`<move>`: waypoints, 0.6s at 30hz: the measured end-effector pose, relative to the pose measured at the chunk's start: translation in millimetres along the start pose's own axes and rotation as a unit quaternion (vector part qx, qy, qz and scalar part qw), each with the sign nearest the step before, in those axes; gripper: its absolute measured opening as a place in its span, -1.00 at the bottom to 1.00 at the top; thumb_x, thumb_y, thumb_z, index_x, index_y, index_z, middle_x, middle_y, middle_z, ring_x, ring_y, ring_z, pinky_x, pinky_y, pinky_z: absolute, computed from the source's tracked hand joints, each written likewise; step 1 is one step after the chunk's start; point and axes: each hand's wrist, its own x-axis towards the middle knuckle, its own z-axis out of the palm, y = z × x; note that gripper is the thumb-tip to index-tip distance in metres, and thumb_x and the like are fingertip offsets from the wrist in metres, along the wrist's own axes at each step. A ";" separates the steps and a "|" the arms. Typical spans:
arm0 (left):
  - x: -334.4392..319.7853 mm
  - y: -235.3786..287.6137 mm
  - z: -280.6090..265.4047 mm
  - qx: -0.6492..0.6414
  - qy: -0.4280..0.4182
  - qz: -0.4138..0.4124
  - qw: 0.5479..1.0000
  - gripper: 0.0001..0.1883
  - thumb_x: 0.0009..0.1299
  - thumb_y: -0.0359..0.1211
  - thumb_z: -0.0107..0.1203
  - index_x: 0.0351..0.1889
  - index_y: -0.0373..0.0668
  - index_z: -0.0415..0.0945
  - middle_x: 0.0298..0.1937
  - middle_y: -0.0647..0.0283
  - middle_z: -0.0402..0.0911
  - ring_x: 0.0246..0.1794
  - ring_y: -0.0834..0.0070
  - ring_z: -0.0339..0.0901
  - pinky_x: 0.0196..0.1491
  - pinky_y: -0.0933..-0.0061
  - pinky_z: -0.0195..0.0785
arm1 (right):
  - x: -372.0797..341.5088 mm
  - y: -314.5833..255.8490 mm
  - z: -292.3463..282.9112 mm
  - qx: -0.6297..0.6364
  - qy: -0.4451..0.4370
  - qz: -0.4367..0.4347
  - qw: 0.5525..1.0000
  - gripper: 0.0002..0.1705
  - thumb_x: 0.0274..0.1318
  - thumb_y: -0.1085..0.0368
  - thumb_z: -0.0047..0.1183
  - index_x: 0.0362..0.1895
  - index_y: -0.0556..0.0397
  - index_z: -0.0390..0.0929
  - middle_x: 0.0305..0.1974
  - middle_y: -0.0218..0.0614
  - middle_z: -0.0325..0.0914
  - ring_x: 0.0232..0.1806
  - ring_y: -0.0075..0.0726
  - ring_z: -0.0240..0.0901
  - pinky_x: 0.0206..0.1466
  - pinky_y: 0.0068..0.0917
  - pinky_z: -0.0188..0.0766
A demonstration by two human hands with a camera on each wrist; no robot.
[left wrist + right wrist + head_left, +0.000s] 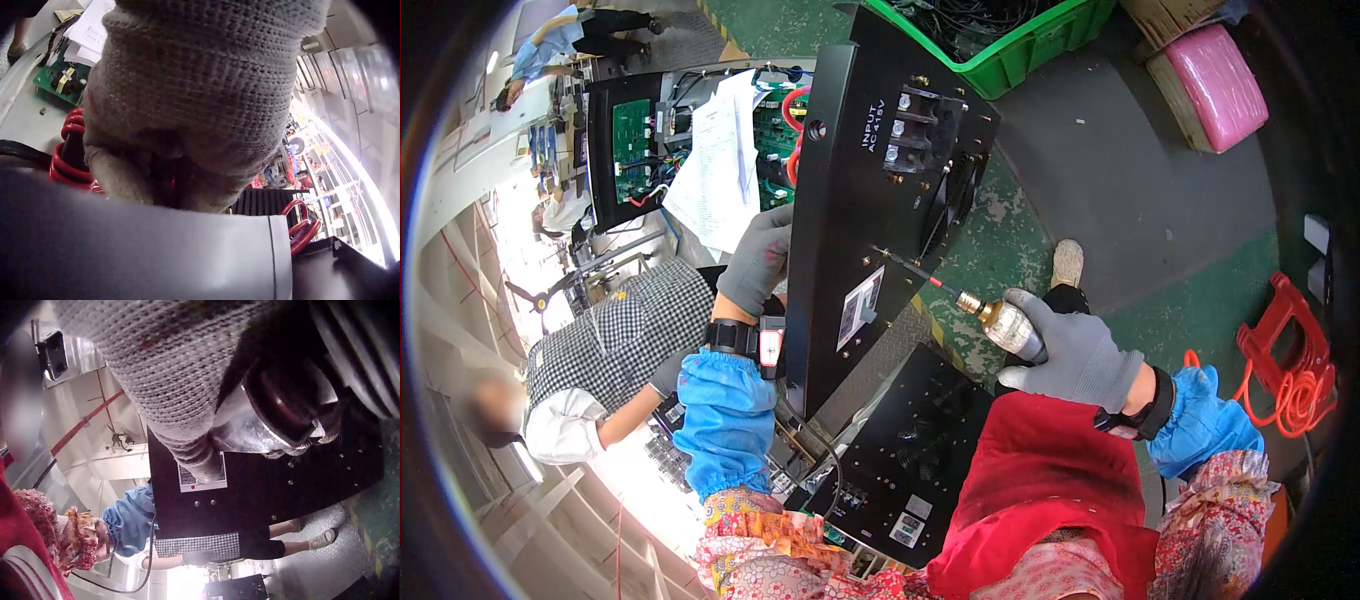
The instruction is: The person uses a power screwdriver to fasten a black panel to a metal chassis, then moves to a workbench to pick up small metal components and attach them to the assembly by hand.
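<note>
The screwdriver [1012, 328] is clamped in the right hand [1080, 350], its bit [935, 282] aimed at the face of the black panel [825, 230], near the label [861, 308]. The left hand [758, 262] is placed at the panel's edge; with its fingertips hidden, its grip cannot be told. A screw seems to be being driven; next, the bit should be seated squarely and the panel steadied.

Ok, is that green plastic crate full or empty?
Not empty: black cables lie inside the green plastic crate. The frame crops it; how full, I cannot tell.
</note>
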 end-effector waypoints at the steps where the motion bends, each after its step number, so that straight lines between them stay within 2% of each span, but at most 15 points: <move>1: -0.4 -0.6 -1.2 0.003 -0.006 0.006 1.000 -0.61 0.38 -0.38 0.17 0.12 -0.42 0.55 -0.16 0.22 0.69 -0.29 0.60 0.64 -0.23 0.65 0.51 | -0.1 0.0 0.5 0.003 -0.001 0.002 1.000 0.02 -0.04 -0.15 0.32 0.45 -0.04 0.20 -0.30 0.10 0.68 -0.18 0.23 0.66 -0.03 -0.07 0.56; 7: -0.9 -1.9 0.5 -0.019 -0.010 0.008 1.000 -0.63 0.40 -0.43 0.17 0.13 -0.40 0.55 -0.14 0.22 0.70 -0.27 0.59 0.65 -0.22 0.64 0.51 | 0.3 -0.5 -2.6 0.015 -0.026 0.006 1.000 0.04 -0.03 -0.17 0.32 0.46 -0.02 0.19 -0.23 0.14 0.67 -0.13 0.25 0.65 0.04 -0.09 0.53; 11: -2.0 6.9 1.1 -0.100 -0.010 -0.057 0.993 -0.67 0.42 -0.48 0.15 0.13 -0.39 0.55 -0.13 0.22 0.70 -0.26 0.59 0.66 -0.23 0.63 0.53 | 3.7 5.3 -7.7 0.110 -0.078 -0.002 0.991 0.08 -0.04 -0.22 0.34 0.47 0.00 0.19 -0.13 0.13 0.66 -0.08 0.16 0.66 0.05 -0.16 0.52; 14: -2.0 2.0 2.8 -0.074 -0.022 0.004 0.997 -0.68 0.41 -0.49 0.16 0.11 -0.38 0.55 -0.12 0.22 0.70 -0.27 0.59 0.66 -0.24 0.64 0.54 | 9.3 9.2 -13.7 0.199 -0.120 -0.020 0.973 0.09 -0.05 -0.23 0.36 0.46 0.01 0.20 -0.10 0.08 0.66 -0.08 0.07 0.66 0.04 -0.20 0.52; 17: 0.2 1.2 0.8 -0.129 -0.025 -0.033 0.991 -0.69 0.41 -0.50 0.17 0.10 -0.37 0.55 -0.13 0.22 0.69 -0.30 0.59 0.66 -0.25 0.64 0.54 | 11.4 8.3 -18.8 0.226 -0.145 -0.011 0.963 0.08 -0.06 -0.22 0.36 0.46 0.01 0.20 -0.14 0.04 0.67 -0.11 0.05 0.67 0.01 -0.22 0.53; 18: 0.5 -1.4 -0.2 -0.100 -0.020 -0.022 0.995 -0.69 0.41 -0.50 0.17 0.11 -0.37 0.55 -0.13 0.23 0.69 -0.30 0.60 0.66 -0.26 0.64 0.55 | 10.5 7.8 -18.3 0.219 -0.139 -0.013 0.966 0.07 -0.05 -0.21 0.35 0.46 0.01 0.20 -0.16 0.05 0.67 -0.12 0.07 0.67 0.00 -0.21 0.54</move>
